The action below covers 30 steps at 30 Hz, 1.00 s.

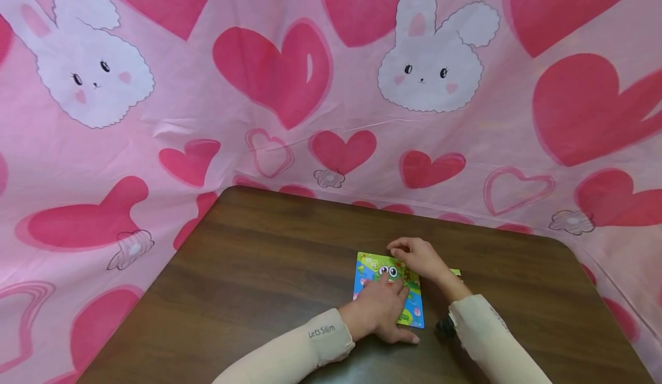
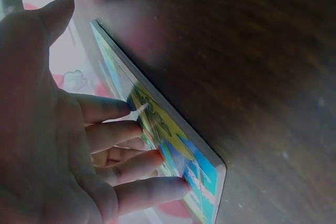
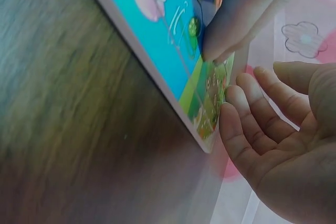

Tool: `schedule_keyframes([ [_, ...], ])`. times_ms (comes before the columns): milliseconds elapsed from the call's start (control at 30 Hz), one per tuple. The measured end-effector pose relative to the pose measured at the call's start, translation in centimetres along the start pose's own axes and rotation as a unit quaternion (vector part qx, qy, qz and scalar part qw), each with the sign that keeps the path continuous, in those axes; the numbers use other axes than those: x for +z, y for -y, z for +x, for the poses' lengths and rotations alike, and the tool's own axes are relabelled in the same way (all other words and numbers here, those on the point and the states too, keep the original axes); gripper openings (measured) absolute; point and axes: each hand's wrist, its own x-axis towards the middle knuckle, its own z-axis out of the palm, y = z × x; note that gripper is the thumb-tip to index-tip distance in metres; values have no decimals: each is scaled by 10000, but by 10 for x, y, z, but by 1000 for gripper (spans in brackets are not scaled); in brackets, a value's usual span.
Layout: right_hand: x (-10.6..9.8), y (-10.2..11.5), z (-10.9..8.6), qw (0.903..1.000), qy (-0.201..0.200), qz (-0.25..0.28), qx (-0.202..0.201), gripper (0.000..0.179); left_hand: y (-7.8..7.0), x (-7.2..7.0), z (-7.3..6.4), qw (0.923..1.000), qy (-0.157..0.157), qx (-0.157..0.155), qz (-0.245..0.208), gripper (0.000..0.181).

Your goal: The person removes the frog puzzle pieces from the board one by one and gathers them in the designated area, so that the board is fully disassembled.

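Note:
A flat picture puzzle (image 1: 414,309) lies on the table, printed with a big-eyed green face on blue and green; thin seams cross it in the right wrist view. Over its middle rests my left hand (image 1: 381,308), fingers spread and fairly straight. In the left wrist view the fingertips (image 2: 181,184) press on the printed surface and the thumb stands out to the side. My right hand (image 1: 421,257) is at the far right corner of the puzzle, fingers gently bent. Its fingertips (image 3: 231,119) are right at the puzzle's edge in the right wrist view, with nothing gripped.
A yellow-green piece (image 1: 455,272) shows partly behind my right wrist. Beside the right sleeve sits a small black object (image 1: 445,327). The brown wooden table (image 1: 269,257) reaches back to a pink cloth (image 1: 362,108) with hearts and rabbits, which hangs behind and along the left side.

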Motion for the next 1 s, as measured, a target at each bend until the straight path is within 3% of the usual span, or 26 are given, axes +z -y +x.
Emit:
schedule_keyframes([
  [233, 4, 7, 3, 9998, 51, -81, -174, 21, 0, 0, 0, 10000, 24, -21, -85, 100],
  [633, 11, 10, 5, 9996, 66, -289, 23, 22, 0, 3, 0, 10000, 10, 67, 46, 100],
  [867, 14, 13, 3, 9996, 269, -72, 6, 24, -1, 4, 0, 9999, 61, 34, 92, 100],
  [1000, 12, 13, 1, 9997, 162, -137, -134, 24, -1, 3, -1, 9998, 47, 26, 181, 101],
])
